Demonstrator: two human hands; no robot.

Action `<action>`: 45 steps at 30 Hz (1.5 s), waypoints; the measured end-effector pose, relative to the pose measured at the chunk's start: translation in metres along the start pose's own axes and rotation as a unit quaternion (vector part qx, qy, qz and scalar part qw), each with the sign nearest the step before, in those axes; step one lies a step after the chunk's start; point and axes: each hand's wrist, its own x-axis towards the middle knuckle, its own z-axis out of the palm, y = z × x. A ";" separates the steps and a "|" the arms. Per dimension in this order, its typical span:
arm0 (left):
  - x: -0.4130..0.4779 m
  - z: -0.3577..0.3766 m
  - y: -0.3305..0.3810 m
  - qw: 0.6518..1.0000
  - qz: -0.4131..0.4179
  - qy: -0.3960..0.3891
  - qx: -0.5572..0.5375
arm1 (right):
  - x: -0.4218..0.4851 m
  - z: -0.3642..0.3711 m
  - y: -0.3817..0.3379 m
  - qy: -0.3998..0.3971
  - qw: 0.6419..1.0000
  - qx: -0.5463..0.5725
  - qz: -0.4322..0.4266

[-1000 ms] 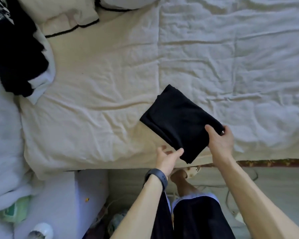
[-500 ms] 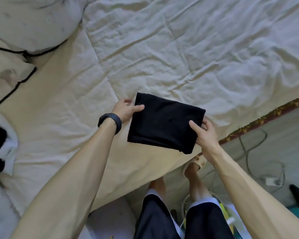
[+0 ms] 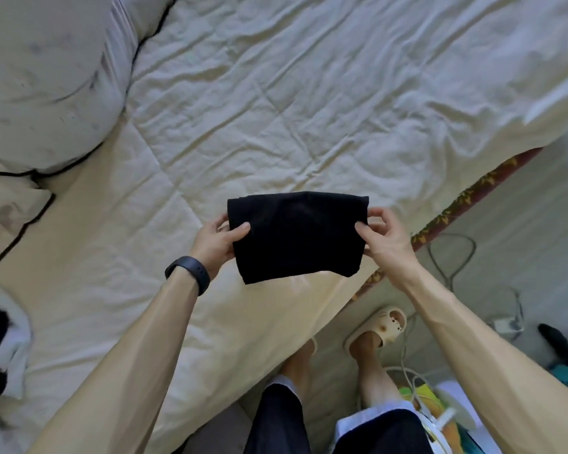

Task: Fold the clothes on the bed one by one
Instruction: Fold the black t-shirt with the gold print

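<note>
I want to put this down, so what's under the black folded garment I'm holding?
The black folded garment, pinched by the left hand and right hand, hangs over the cream bedspread near the bed's edge. The patch directly beneath it is covered by the cloth.

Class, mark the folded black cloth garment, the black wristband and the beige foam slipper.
folded black cloth garment (image 3: 295,237), head view, its centre.
black wristband (image 3: 189,274), head view, outer face.
beige foam slipper (image 3: 386,326), head view, upper strap.
</note>
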 end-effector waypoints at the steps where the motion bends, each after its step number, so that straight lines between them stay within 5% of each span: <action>1: -0.012 0.006 0.012 1.000 0.023 -0.002 -0.004 | -0.010 -0.012 -0.013 0.008 1.000 0.000 -0.018; 15: -0.246 0.259 0.307 0.920 0.355 -0.161 0.045 | -0.205 -0.294 -0.262 0.150 0.931 0.113 -0.314; 29: -0.285 0.468 0.391 0.893 0.390 -0.211 0.079 | -0.198 -0.492 -0.313 0.295 0.877 0.056 -0.376; 45: -0.136 0.635 0.547 0.880 0.413 -0.221 0.075 | -0.007 -0.639 -0.429 0.283 0.878 0.077 -0.378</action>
